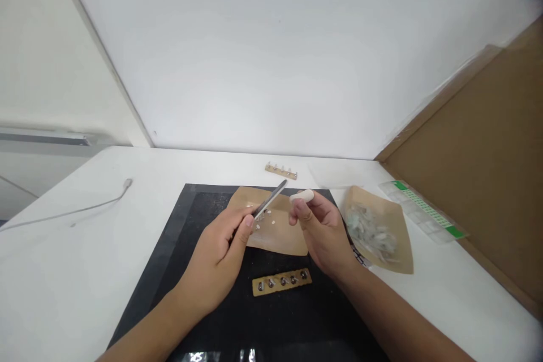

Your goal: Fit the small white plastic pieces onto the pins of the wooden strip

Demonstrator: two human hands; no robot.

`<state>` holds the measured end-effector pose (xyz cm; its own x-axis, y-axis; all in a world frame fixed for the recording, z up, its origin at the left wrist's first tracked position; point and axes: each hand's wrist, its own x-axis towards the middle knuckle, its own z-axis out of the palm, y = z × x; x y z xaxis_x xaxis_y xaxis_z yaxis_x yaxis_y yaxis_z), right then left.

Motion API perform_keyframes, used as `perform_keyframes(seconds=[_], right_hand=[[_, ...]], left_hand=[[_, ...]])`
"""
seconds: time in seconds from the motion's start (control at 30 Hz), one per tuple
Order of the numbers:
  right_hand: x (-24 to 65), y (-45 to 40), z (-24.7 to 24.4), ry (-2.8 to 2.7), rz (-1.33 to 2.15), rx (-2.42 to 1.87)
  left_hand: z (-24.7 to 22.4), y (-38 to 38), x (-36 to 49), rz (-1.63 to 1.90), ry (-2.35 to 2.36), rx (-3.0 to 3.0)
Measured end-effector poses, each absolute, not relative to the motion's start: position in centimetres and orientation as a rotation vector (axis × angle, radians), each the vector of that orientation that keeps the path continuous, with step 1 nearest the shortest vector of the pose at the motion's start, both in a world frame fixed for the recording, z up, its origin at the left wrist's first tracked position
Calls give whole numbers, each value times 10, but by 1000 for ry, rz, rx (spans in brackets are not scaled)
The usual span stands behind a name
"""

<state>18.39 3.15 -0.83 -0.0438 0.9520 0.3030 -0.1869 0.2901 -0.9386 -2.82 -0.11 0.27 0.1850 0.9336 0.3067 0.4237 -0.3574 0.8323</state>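
My left hand (224,249) is closed around the lower end of a slim nail file (270,199), dark on its face and pale along its edge, which points up to the right. Across from its tip, my right hand (324,226) pinches thumb against a finger wearing a white finger cover (302,196); anything held between them is too small to make out. Below both hands lies a brown paper sheet (280,240) with small pale pieces (258,227) scattered on it. Nearer to me, a tan strip (282,281) carries several round metallic pieces.
A black mat (190,305) covers the middle of the white table (76,283). To the right are a brown paper (405,246) bearing a heap of translucent slips (373,232) and a clear green-labelled case (424,209). Behind sits another strip (281,171); a cable (102,204) runs left.
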Motion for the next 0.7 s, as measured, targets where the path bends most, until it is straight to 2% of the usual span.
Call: perform_keyframes(seconds=[0.1,0.2,0.4,0.47,0.57,0.7], right_hand=[[184,27,-5,-1353,1095,-852],[183,22,1,-1543,909,-970],[180,21,-1,-1903,-56,-1100],[177,25,-4,-1935,-258,-1073],[171,30,-9,-1945,-412,-1063],[164,29,-12,-1938,-372,-1046]], left_hand=[[0,2,-27,1169,1296,1971],[-2,1,-26,1217,1293,1961],[-4,-5,-21,1238,1140,1803],[-4,-5,-19,1239,1107,1797],[-4,-4,-18,1269,1113,1790],[-4,-5,-17,1320,1142,1783]])
